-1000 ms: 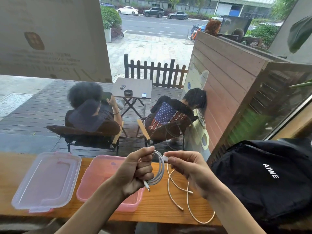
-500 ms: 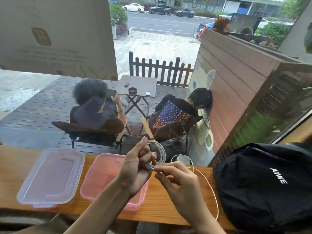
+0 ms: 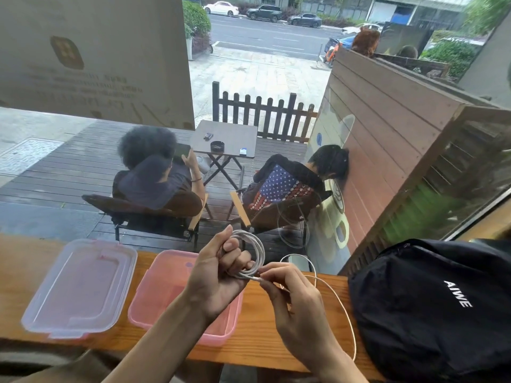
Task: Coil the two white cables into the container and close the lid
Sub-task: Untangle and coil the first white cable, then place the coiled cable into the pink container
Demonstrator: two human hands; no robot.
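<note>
Coiling is the step in hand: the left hand (image 3: 218,283) grips a wound white cable coil (image 3: 253,254), fingers curled through its loops, above the open pink plastic container (image 3: 154,299) near the wooden counter (image 3: 290,352)'s front edge. The right hand (image 3: 298,308) pinches the coil's plug end; tuck it in, I judge. A second thin white cable (image 3: 344,308) trails rightward; the clear lid (image 3: 80,286) lies left.

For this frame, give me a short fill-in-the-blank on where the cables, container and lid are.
1. The coiled white cable is held in the ____ hand.
2. The pink container on the wooden counter is ____ of cables.
3. The clear lid lies to the ____ of the container.
4. The loose cable trails beside the ____ backpack.

Missing words: left; empty; left; black
</note>
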